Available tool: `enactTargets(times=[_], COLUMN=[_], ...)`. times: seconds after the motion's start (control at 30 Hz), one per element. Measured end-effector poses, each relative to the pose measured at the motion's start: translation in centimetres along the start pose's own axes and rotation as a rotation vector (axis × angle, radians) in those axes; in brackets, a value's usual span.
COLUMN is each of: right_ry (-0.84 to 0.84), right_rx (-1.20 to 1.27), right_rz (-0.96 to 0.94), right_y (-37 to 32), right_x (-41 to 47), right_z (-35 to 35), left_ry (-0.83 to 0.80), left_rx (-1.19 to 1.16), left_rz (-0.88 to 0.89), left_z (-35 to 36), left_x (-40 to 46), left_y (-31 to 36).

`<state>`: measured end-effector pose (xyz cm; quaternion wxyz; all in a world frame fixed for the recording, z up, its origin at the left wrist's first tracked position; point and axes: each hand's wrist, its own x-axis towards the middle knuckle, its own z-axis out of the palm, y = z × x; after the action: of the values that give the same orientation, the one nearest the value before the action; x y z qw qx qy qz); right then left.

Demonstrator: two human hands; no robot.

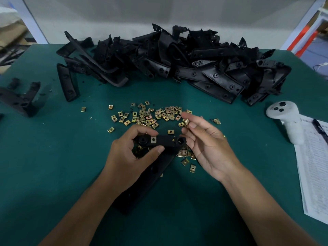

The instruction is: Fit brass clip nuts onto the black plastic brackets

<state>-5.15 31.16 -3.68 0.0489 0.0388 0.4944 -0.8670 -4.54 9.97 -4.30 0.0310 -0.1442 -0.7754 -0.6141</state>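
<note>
My left hand (131,153) grips a long black plastic bracket (165,141) by its upper end, thumb below and fingers on top. One brass clip nut (153,139) sits fitted on that end of the bracket. My right hand (204,144) is just right of the bracket's tip and pinches a single brass clip nut (186,122) between thumb and fingertips. Several loose brass clip nuts (147,116) lie scattered on the green table (71,157) beyond my hands, and a few more clip nuts (188,160) lie under my right hand.
A big heap of black brackets (177,63) fills the back of the table. Other black brackets (19,98) stand at the left. At the right lie a white handheld controller (285,116), a printed sheet (314,166) and a pen (319,128).
</note>
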Motion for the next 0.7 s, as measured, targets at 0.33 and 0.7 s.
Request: enactTargets(times=[0.33,0.7], right_ry=[-0.025,-0.105], right_rx=[0.004,-0.107], right_rz=[0.037,-0.033], right_y=[-0.05,-0.13], right_x=[-0.01,-0.42], right_z=[-0.06,-0.01], left_ry=[-0.004,-0.04], left_rx=[0.012,0.036], left_rz=[0.012,0.054], left_z=[-0.03,-0.03], left_x=[0.04,-0.03], left_y=[-0.04,-0.43])
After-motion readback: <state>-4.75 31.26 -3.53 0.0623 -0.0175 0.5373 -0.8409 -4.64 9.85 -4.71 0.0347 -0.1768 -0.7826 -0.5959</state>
